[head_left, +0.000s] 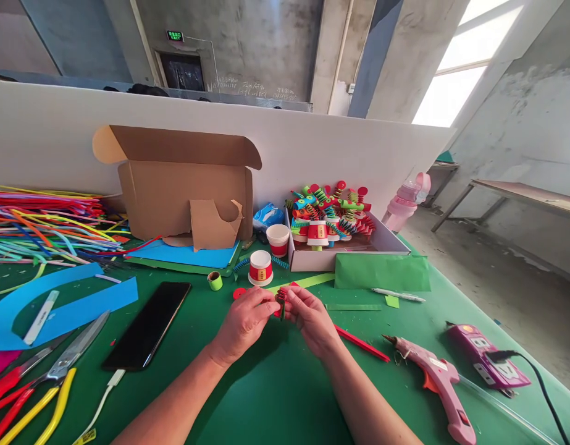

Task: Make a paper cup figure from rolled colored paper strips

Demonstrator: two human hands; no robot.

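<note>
My left hand (pixel 244 319) and my right hand (pixel 311 317) meet over the middle of the green table, fingertips pinched together. Between them is a small coiled pipe cleaner (pixel 281 298), dark red with some green at its lower end; the fingers partly cover it. Just beyond stands an upturned red and white paper cup (pixel 260 268), with a blue coil (pixel 279 262) beside it. A second paper cup (pixel 278 240) stands upright behind. To the left is a small green paper roll (pixel 215 281). A red disc (pixel 239 293) lies near my left fingers.
A box (pixel 307 261) holds several coil-and-cup figures. At right lie a pink glue gun (pixel 435 377), a purple power strip (pixel 486 352) with a cord, and red strips (pixel 362 344). At left are a phone (pixel 148 324), scissors (pixel 57 371), pipe cleaners (pixel 48 228) and a cardboard box (pixel 187 179).
</note>
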